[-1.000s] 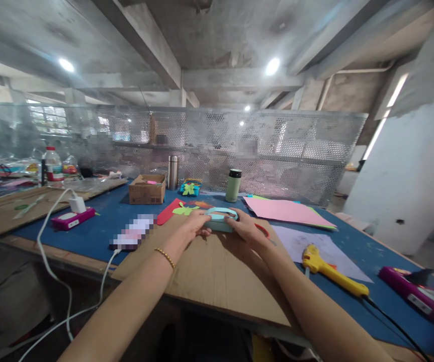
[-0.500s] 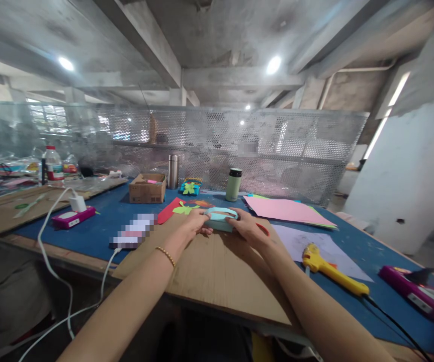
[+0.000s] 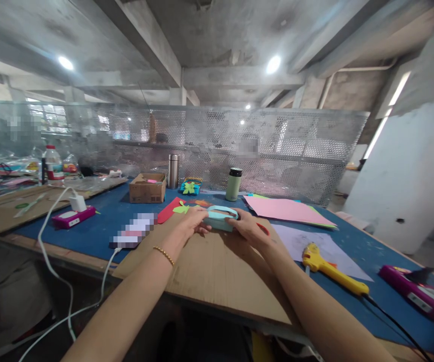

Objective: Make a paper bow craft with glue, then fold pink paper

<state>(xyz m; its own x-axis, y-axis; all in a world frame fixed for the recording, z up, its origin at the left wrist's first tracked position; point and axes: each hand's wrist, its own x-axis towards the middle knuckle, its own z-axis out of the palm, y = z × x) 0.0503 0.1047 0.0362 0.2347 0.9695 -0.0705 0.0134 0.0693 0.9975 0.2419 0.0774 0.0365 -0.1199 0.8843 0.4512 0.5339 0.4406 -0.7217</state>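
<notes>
A small light-blue paper basket (image 3: 220, 222) with a strip handle across its top is held between my two hands over the cardboard sheet (image 3: 217, 276). At its left end, my left hand (image 3: 197, 221) is closed on the basket's side. On the other end, the fingers of my right hand (image 3: 247, 225) grip the right side near the handle. Behind my left hand, a yellow-green paper cutout (image 3: 181, 207) lies by a red paper piece (image 3: 169, 210). An orange-red handle loop (image 3: 262, 229), perhaps of scissors, shows beside my right hand.
A yellow glue gun (image 3: 333, 271) lies on the right by a lilac sheet (image 3: 326, 251). Pink paper (image 3: 290, 211) is stacked behind. A green tumbler (image 3: 234, 185), steel flask (image 3: 173, 172) and cardboard box (image 3: 147, 192) stand at the back. A phone (image 3: 134, 231) with a cable is left.
My left hand has shifted slightly, now covering more of the yellow-green cutout. The basket stays in nearly the same place, still held by both hands.
</notes>
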